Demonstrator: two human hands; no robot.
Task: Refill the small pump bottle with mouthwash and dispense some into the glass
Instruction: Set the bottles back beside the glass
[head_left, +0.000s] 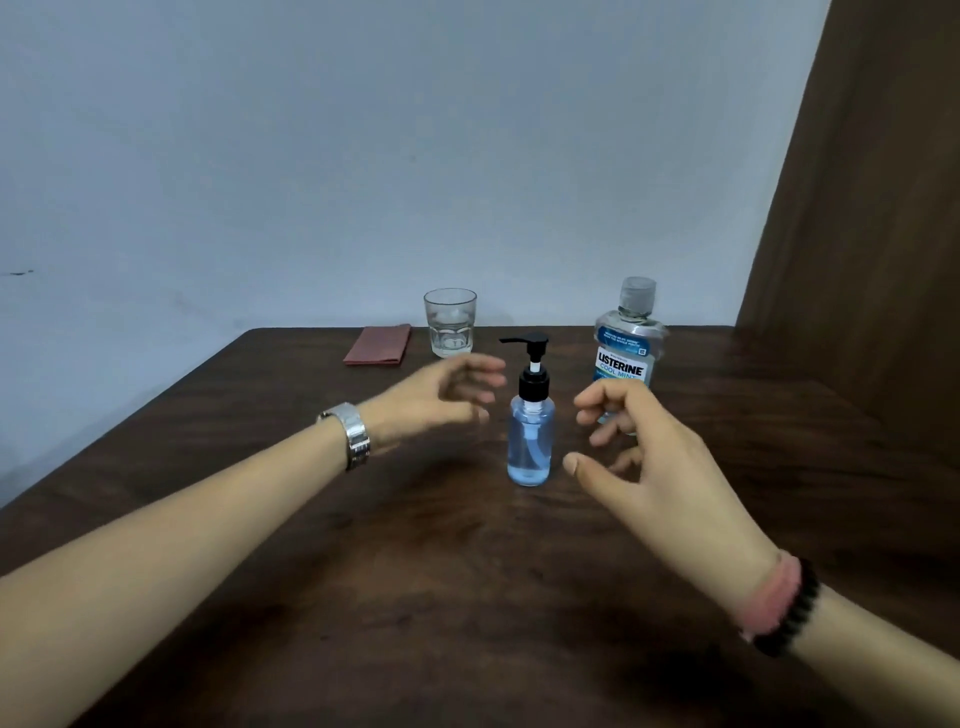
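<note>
A small clear pump bottle with a black pump head stands upright mid-table, holding pale blue liquid nearly to its shoulder. My left hand hovers just left of it, fingers loosely curled and blurred, touching nothing. My right hand hovers just right of it, fingers loosely bent, also holding nothing. Behind my right hand stands the large mouthwash bottle with its clear cap on; its lower part is hidden by my fingers. A clear drinking glass stands near the table's far edge, behind my left hand.
A folded reddish cloth lies left of the glass at the far edge. The dark wooden table ends at a pale wall behind. A brown curtain hangs at the right.
</note>
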